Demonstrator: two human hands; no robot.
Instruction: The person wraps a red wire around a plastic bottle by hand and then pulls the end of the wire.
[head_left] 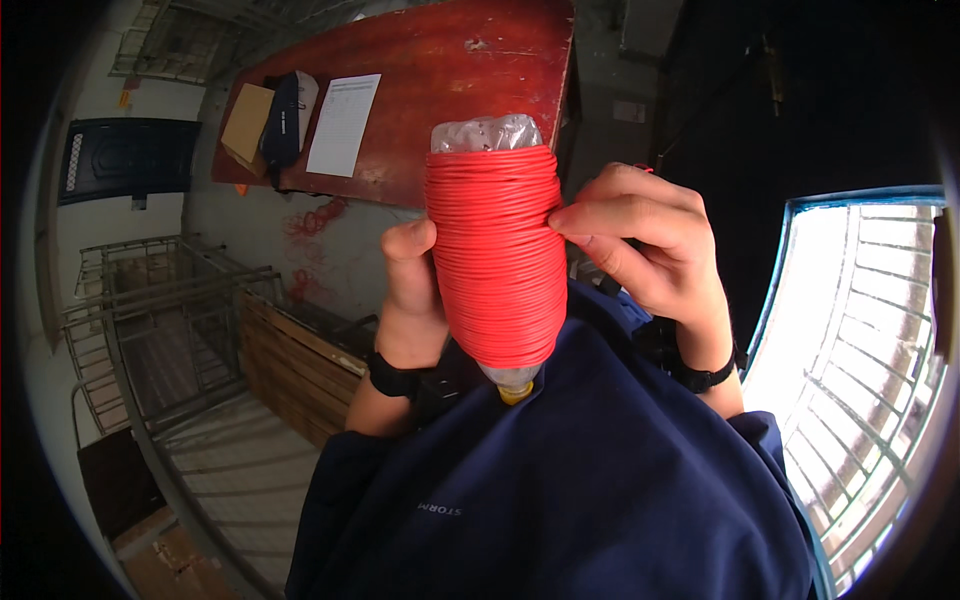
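red cord-wound bottle (502, 265), mid-frame, long axis near vertical; left hand (410, 285) holds its left side; right hand (655, 240), fingers narrowed, meets its right edge, grip unclear.

Scuffed red tbl (450, 60) carries, L to R, brown cardbd (247, 125), dark/grey pouch (289, 120), white printed sheet (344, 125).

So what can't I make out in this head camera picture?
All in the head view:
Most fingers of the left hand: hidden behind the bottle.
The bottle's middle: covered by coils of red cord.
Whether the right hand pinches a strand: its own fingers block the spot.
The white sheet's print: too small.
Outside the window: washed out by glare.
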